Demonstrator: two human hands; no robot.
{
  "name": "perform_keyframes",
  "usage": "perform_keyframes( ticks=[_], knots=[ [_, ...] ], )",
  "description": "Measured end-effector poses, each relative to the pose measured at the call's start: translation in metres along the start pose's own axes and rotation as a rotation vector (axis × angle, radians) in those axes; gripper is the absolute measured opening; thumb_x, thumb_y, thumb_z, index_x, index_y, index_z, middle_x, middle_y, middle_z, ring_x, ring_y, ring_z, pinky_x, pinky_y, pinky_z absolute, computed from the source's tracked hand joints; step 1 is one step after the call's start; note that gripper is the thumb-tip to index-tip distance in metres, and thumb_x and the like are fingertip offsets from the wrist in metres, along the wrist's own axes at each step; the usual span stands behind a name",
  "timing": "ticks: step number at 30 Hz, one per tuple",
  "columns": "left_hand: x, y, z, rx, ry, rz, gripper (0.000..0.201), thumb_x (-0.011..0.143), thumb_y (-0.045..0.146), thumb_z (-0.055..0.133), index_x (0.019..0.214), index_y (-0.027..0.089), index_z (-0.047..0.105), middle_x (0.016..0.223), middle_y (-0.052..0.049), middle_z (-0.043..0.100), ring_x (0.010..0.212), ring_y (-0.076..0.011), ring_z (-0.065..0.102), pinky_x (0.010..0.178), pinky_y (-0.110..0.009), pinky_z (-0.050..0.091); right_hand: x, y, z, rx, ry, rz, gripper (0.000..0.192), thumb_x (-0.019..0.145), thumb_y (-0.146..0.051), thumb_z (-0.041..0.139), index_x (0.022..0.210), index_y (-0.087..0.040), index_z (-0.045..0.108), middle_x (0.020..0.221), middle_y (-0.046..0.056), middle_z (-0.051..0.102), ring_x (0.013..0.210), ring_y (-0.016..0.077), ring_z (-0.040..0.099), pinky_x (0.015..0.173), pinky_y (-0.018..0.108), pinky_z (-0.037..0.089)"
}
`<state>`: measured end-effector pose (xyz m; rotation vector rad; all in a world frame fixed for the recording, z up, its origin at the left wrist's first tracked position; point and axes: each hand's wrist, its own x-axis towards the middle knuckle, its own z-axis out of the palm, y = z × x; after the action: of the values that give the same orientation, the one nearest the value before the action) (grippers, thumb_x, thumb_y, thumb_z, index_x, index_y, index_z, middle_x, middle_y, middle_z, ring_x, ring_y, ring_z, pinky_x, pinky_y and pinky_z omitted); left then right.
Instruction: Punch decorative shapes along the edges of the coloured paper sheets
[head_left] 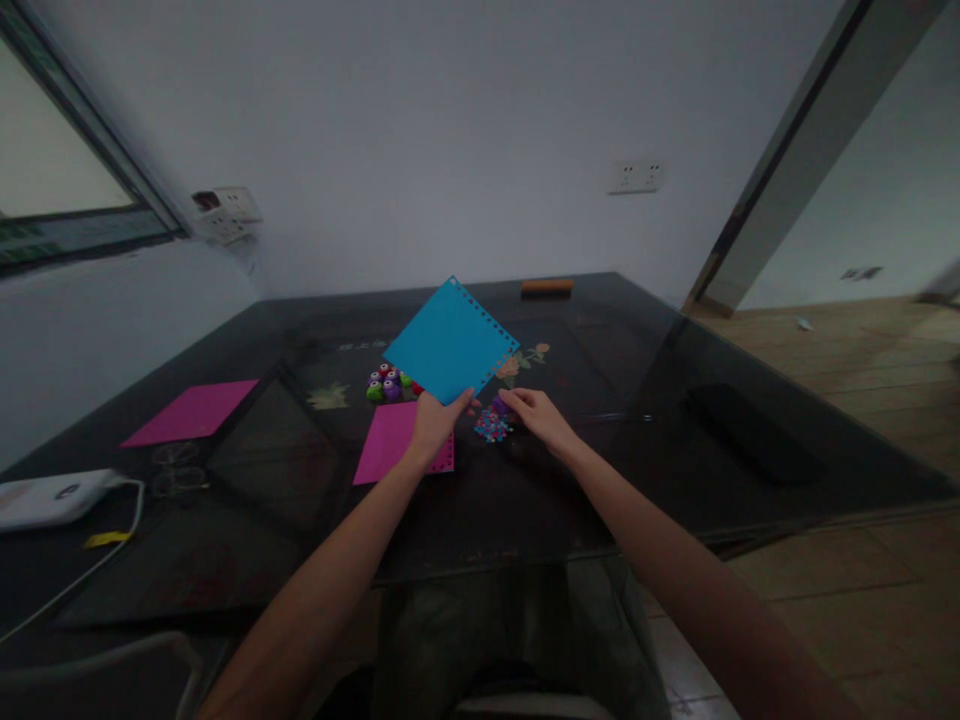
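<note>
My left hand (439, 422) is closed on the lower corner of a blue paper sheet (450, 342), raised and tilted above the table. A row of punched holes runs along the sheet's upper right edge. My right hand (536, 412) is closed on a small purple paper punch (500, 405), mostly hidden by the fingers, just right of the sheet. Below it lies a heap of tiny blue and pink paper bits (492, 428). A pink sheet (390, 440) with holes along its right edge lies under my left wrist. Several colourful small punches (385, 382) stand behind it, partly covered by the blue sheet.
Another pink sheet (191, 412) lies at the left, with glasses (178, 470) near it. A white power strip (56, 498) with a cable rests at the far left. A dark case (750, 435) is at the right, an orange-brown object (547, 287) at the back edge.
</note>
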<state>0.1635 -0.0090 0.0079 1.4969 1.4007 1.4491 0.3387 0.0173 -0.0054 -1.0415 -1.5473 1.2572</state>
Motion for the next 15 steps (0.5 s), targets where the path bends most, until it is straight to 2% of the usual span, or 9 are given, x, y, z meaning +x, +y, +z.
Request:
perform_keyframes(
  ticks=[9, 15],
  knots=[
    [0.0006, -0.0027, 0.0008, -0.023, -0.008, -0.019, 0.024, 0.073, 0.036, 0.061, 0.079, 0.014, 0.067, 0.072, -0.007, 0.072, 0.058, -0.0178, 0.064, 0.06, -0.028, 0.05, -0.002, -0.0051, -0.0007, 0.036, 0.014, 0.029, 0.032, 0.072, -0.044, 0.064, 0.088, -0.017, 0.069, 0.08, 0.004, 0.067, 0.063, 0.0129, 0.057, 0.059, 0.026, 0.044],
    [0.0011, -0.0028, 0.0012, 0.007, 0.012, 0.01, 0.025, 0.073, 0.036, 0.06, 0.081, 0.014, 0.067, 0.077, -0.008, 0.072, 0.062, -0.0184, 0.064, 0.062, -0.028, 0.049, -0.0032, -0.007, -0.0027, 0.123, 0.02, 0.002, 0.037, 0.071, -0.041, 0.065, 0.102, -0.021, 0.065, 0.063, -0.002, 0.06, 0.051, 0.0111, 0.055, 0.052, 0.025, 0.044]
  ],
)
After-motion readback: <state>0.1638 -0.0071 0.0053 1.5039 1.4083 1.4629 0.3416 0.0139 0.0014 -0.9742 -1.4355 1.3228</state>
